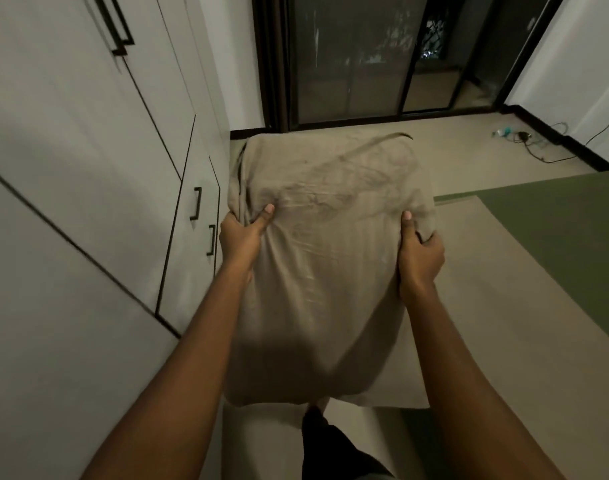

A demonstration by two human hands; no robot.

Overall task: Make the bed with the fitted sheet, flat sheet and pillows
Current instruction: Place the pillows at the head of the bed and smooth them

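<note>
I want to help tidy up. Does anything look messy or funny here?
Yes. The pillow gripped by the left hand and right hand has dark smudges across its upper half, like stains. Loose cables also lie tangled on the floor.

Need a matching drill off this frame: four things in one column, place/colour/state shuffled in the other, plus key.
Things
1. pillow
2. wardrobe
3. sliding door
4. floor cables

Place, colour or state
A. dark, straight ahead
B. gripped by the left hand and right hand
C. lying by the far right wall
D. white, along the left side

Pairs: 1-B, 2-D, 3-A, 4-C
</note>
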